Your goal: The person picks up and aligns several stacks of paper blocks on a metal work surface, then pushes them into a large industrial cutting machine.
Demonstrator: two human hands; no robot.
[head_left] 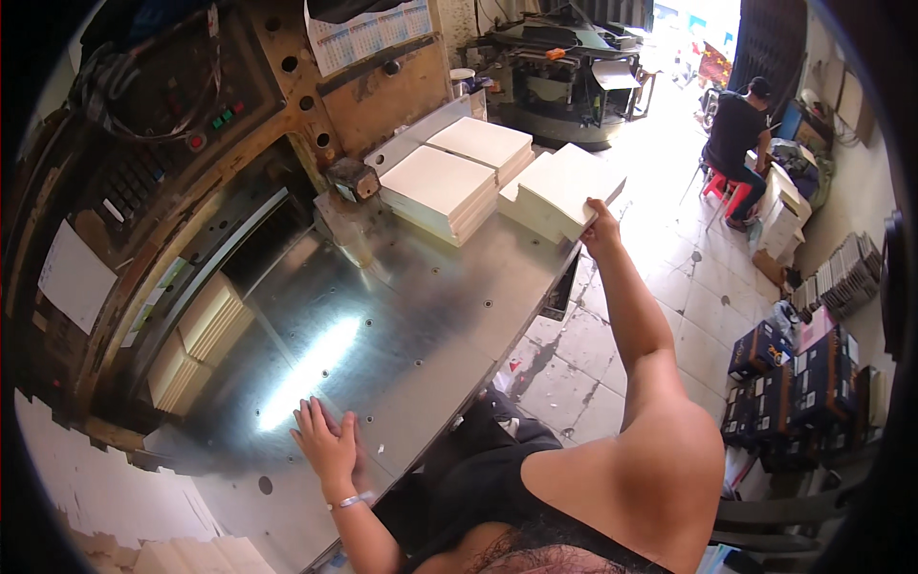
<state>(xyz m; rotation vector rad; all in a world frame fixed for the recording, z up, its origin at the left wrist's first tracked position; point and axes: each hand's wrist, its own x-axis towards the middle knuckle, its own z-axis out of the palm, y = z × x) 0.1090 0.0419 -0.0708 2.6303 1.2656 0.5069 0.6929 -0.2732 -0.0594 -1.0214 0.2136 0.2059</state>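
My left hand (327, 446) lies flat with its fingers spread on the shiny metal table (449, 316), holding nothing. With my right arm stretched out, my right hand (601, 230) grips the near right corner of a thick stack of cream paper (564, 191). The thumb is on top; the other fingers are partly hidden at the stack's edge. This stack sits at the table's far right edge, its top sheets askew. Beside it to the left stand two neat paper stacks (438, 191), (481, 142).
Under the large machine (191, 182) at left, more paper piles (201, 335) stand on the table. A metal block (353, 179) juts out near the stacks. At right are dark boxes (798, 383) on the tiled floor (612, 335). A person (738, 134) sits on a red stool farther off.
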